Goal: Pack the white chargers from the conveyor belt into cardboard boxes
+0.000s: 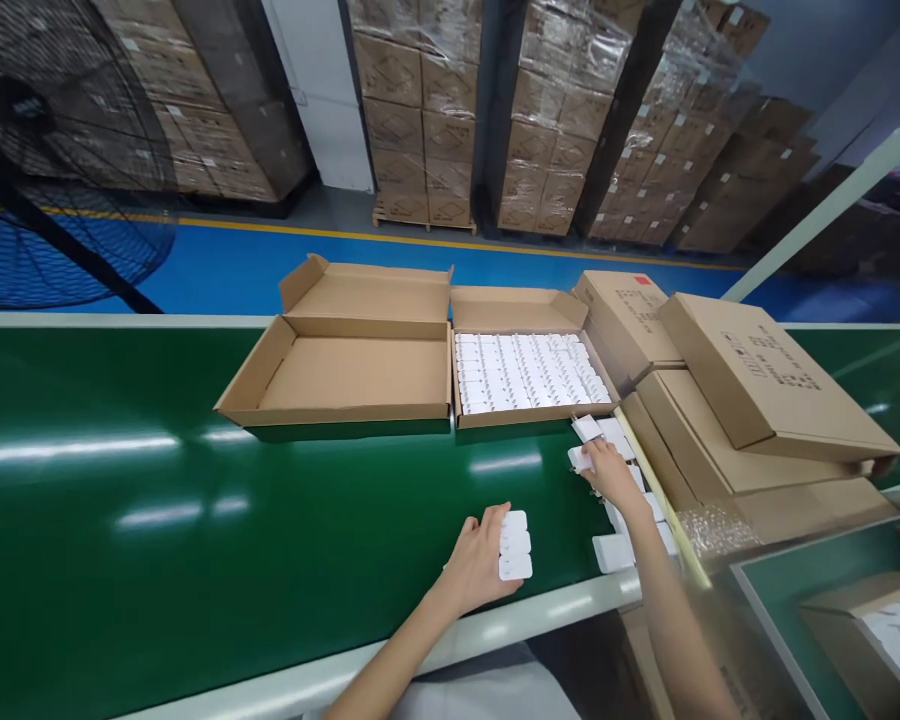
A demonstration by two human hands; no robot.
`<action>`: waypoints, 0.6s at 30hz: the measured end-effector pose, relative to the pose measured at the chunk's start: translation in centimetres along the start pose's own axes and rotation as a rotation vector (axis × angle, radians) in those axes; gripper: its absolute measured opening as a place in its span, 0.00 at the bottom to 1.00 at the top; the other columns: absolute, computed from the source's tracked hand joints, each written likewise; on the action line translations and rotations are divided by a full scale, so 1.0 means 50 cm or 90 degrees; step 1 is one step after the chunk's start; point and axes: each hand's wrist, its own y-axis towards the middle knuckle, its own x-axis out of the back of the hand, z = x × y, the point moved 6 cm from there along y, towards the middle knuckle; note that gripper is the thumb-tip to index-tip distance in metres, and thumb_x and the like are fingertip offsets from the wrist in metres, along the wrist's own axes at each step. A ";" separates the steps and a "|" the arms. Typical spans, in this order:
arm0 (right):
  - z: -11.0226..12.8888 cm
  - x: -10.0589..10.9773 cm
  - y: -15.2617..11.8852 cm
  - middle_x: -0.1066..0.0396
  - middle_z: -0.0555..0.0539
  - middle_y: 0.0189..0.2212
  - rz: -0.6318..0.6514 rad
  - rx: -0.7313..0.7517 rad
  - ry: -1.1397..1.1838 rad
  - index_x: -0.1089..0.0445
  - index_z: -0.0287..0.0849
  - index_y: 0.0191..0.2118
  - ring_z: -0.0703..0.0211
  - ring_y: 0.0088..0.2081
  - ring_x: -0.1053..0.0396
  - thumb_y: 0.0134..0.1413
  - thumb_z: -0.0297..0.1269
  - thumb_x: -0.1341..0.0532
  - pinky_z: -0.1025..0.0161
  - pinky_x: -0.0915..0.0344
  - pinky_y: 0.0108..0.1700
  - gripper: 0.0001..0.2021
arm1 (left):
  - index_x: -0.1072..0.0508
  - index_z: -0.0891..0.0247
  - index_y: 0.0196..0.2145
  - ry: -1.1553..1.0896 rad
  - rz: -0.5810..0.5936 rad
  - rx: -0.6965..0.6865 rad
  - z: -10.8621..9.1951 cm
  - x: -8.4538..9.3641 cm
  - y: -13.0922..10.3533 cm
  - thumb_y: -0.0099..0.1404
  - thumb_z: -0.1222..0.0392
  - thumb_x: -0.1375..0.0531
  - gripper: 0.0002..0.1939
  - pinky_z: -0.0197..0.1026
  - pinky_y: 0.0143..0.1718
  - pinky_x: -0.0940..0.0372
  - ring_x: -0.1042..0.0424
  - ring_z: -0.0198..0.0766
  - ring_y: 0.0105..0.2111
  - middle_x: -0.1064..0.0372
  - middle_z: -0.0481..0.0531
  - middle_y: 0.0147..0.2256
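My left hand (477, 560) is closed around a short row of three white plug adapters (515, 545), held just above the green belt. My right hand (609, 472) reaches to the right side and pinches another white plug adapter (580, 459). Around it lies a loose pile of the same adapters (613, 552), some with small metal prongs showing. Beyond my hands, an open cardboard box (532, 415) holds tight rows of white adapters. To its left stands an open cardboard box (360, 372) with a bare bottom.
Closed cardboard boxes (776, 375) are stacked at the right, behind a pale yellow strip (660, 480). The green belt (307, 510) runs across in front of me. A large black fan (52, 160) stands at the far left. Wrapped cartons (420, 120) on pallets fill the back.
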 end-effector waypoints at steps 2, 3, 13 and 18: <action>0.015 0.006 0.011 0.32 0.39 0.45 0.018 0.052 -0.005 0.33 0.41 0.44 0.45 0.47 0.36 0.45 0.24 0.39 0.55 0.38 0.44 0.17 | 0.49 0.64 0.58 0.030 -0.035 0.026 0.036 0.035 -0.027 0.46 0.58 0.37 0.43 0.49 0.44 0.41 0.30 0.50 0.41 0.39 0.64 0.53; 0.022 0.011 0.016 0.32 0.39 0.44 0.025 0.070 -0.008 0.33 0.40 0.43 0.43 0.47 0.36 0.43 0.24 0.38 0.54 0.38 0.44 0.18 | 0.48 0.63 0.57 0.046 -0.061 0.047 0.064 0.062 -0.050 0.46 0.58 0.37 0.42 0.49 0.44 0.41 0.29 0.50 0.41 0.38 0.63 0.53; 0.390 -0.051 -0.023 0.34 0.47 0.39 0.115 0.312 0.374 0.34 0.44 0.44 0.53 0.43 0.34 0.43 0.41 0.32 0.58 0.37 0.44 0.21 | 0.56 0.59 0.61 0.056 -0.091 0.212 0.267 0.213 -0.312 0.50 0.57 0.37 0.46 0.54 0.52 0.45 0.29 0.49 0.44 0.31 0.57 0.48; 0.618 -0.115 -0.018 0.34 0.53 0.30 0.160 0.207 0.677 0.38 0.43 0.37 0.59 0.31 0.36 0.43 0.44 0.34 0.62 0.38 0.34 0.17 | 0.73 0.64 0.64 0.100 -0.167 0.256 0.237 0.171 -0.303 0.46 0.56 0.32 0.62 0.62 0.56 0.54 0.38 0.57 0.55 0.48 0.72 0.60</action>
